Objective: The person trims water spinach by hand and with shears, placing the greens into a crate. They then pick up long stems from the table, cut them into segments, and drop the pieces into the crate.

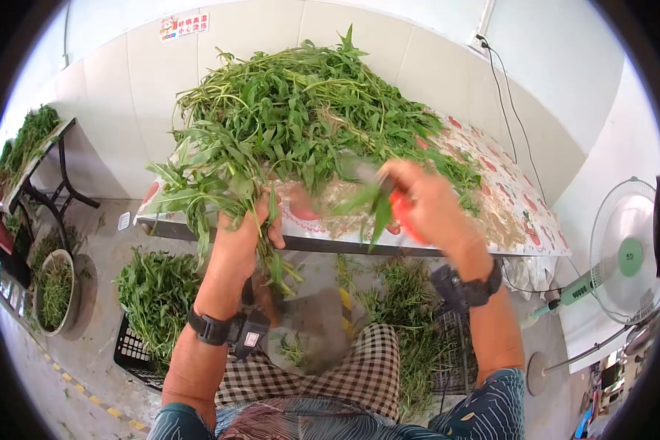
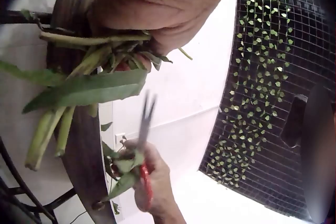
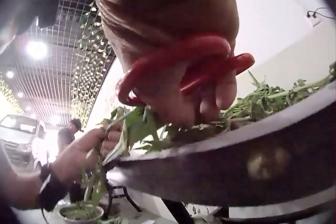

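Note:
In the head view the left hand (image 1: 238,238) grips a bunch of leafy green stems (image 1: 231,176) at the table's front edge, the cut ends pointing down. The right hand (image 1: 436,213), blurred, holds red-handled scissors (image 1: 407,214) to the right, with some loose leaves (image 1: 378,209) beside its fingers. The left wrist view shows thick stems (image 2: 44,137) below the left hand (image 2: 157,8), and the scissor blades (image 2: 147,119) pointing up toward it, apart from the stems. Red handle loops (image 3: 178,61) circle the fingers of the right hand (image 3: 168,14) in the right wrist view.
A large heap of greens (image 1: 293,103) covers the back of the patterned table (image 1: 521,220). Below stand a black crate (image 1: 128,345) of greens and, far left, a basin (image 1: 73,293). Trimmings (image 1: 411,315) lie right of the knees. A fan (image 1: 627,257) stands at the right.

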Demonstrator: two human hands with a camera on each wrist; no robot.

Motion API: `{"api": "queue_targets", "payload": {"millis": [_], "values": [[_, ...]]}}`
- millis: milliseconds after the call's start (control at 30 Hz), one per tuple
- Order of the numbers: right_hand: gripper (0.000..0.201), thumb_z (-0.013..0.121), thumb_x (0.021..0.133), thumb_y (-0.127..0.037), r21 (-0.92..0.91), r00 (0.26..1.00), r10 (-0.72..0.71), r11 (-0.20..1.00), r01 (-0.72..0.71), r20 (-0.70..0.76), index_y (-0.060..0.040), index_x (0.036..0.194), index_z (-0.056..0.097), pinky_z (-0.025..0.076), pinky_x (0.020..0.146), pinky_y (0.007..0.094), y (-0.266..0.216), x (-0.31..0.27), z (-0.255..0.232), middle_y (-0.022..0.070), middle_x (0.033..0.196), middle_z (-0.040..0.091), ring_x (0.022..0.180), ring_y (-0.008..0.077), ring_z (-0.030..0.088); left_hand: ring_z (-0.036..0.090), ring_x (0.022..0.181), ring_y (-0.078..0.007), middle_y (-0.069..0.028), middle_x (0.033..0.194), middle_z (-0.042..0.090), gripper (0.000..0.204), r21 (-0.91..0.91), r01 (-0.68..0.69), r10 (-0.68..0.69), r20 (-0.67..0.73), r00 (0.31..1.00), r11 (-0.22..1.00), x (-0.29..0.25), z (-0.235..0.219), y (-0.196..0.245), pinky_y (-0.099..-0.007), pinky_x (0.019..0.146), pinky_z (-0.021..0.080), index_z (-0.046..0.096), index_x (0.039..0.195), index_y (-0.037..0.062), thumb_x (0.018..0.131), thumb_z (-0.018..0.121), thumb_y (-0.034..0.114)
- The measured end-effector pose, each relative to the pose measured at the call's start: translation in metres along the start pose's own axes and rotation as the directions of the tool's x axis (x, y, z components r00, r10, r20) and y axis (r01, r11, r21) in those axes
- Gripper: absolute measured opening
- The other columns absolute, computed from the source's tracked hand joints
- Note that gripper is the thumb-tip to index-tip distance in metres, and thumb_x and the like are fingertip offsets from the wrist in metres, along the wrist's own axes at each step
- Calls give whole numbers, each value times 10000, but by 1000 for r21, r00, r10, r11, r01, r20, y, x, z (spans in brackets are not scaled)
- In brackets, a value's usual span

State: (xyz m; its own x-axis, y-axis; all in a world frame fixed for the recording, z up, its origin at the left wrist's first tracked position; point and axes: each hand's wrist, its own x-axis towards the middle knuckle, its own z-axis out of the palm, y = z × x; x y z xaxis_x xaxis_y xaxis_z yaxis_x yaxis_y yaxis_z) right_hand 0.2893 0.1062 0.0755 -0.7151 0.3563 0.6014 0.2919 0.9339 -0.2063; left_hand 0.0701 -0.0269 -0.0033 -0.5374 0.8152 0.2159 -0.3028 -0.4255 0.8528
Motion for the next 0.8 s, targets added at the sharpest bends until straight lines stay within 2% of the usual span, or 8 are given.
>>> {"api": "queue_targets", "payload": {"millis": [100,167,233,367,500,633,667,800], "values": [[226,598,771,-27,275,864,204,958,-80,-460,-42,994,568,485,623,320,1,29,-55,93,827,629,688,189,608,493,500,-166,-71,664,517,121,-23,31,-32,-43,999,999,0,1,-1,-295,436,428,515,960,21,899,526,125],[175,596,782,-15,358,701,166,924,136,-694,7,951,553,479,603,289,8,45,-93,58,788,606,667,154,586,495,499,-170,-77,671,519,125,-9,21,-21,-13,1000,1000,0,-1,-1,-297,437,429,510,967,16,899,521,120],[165,596,784,-17,584,533,346,717,380,-772,33,928,532,476,582,282,8,57,-108,83,778,590,650,180,581,496,507,-169,-79,682,523,171,-12,8,-8,-12,1000,1000,0,-1,-1,-301,449,434,521,969,1,896,537,155],[239,607,766,-9,672,703,428,734,96,-568,34,973,496,482,568,306,32,52,-102,130,820,581,649,195,576,498,530,-163,-82,709,533,253,-5,11,-11,-34,999,1000,-1,-4,-5,-303,469,441,543,955,-11,893,572,232],[240,602,774,-3,768,647,495,596,233,-580,28,986,493,482,578,334,41,55,-102,121,805,583,662,213,575,501,534,-161,-82,718,534,226,-9,-3,3,54,999,1000,0,-8,-5,-301,468,442,529,901,20,898,562,243],[184,595,791,12,769,653,436,501,397,-620,26,966,541,492,709,345,42,57,-130,129,887,610,779,220,591,510,507,-159,-78,689,544,196,-40,32,-32,-6,999,999,-1,-3,1,-290,450,438,512,921,29,894,557,219],[153,598,794,7,770,579,509,447,455,-637,19,943,566,498,778,352,38,55,-130,128,927,615,822,218,598,508,507,-156,-76,687,544,210,-38,33,-33,-2,999,999,-4,-3,3,-288,450,437,513,911,33,892,563,236],[171,590,800,17,738,568,472,456,498,-674,34,966,554,510,794,354,19,42,-127,133,941,611,847,219,601,490,553,-155,-78,741,543,262,-76,71,-66,72,995,995,-10,-10,-6,-298,500,432,503,883,58,887,575,309]]}}
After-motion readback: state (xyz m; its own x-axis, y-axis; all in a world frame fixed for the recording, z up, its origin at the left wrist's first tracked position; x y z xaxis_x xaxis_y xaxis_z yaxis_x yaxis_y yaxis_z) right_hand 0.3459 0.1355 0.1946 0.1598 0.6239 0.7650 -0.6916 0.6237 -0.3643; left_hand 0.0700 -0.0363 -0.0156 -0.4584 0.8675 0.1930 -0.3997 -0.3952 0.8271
